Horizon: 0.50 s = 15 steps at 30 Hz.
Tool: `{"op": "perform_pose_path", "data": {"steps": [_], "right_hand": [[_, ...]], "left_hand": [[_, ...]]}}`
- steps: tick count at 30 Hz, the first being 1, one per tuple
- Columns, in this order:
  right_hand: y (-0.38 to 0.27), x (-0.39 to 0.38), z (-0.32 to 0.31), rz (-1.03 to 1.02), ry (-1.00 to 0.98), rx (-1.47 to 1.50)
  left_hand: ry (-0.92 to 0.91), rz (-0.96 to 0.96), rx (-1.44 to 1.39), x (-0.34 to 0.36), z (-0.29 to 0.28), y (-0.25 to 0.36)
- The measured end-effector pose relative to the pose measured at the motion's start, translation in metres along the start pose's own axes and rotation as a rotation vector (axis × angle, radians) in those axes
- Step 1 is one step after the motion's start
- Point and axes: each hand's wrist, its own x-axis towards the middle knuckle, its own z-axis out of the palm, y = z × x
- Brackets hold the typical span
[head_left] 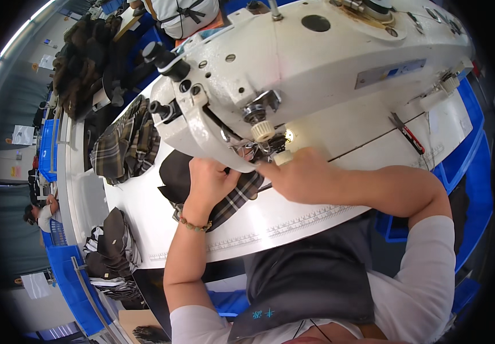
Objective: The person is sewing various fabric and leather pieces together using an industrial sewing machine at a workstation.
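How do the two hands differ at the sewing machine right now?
The left hand is curled, gripping the plaid fabric piece; the right hand lies flatter, fingers pointing toward the needle area. The left wrist wears a bead bracelet; the right wrist is bare. Both rest on the white table under the machine head.

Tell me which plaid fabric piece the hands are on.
The dark grey plaid fabric piece at the needle, under the white sewing machine head; left hand and right hand press it. The other plaid heap lies untouched, farther left.
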Motion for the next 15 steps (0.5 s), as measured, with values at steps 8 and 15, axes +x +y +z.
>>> {"op": "perform_pose_path", "data": {"steps": [8, 15], "right_hand": [[0.006, 0.000, 0.002, 0.015, -0.061, -0.060], [0.002, -0.003, 0.006, -0.068, -0.011, -0.110]], "left_hand": [[-0.010, 0.007, 0.104, -0.001, 0.001, -0.002], [0.031, 0.090, 0.207, 0.001, 0.008, 0.006]]}}
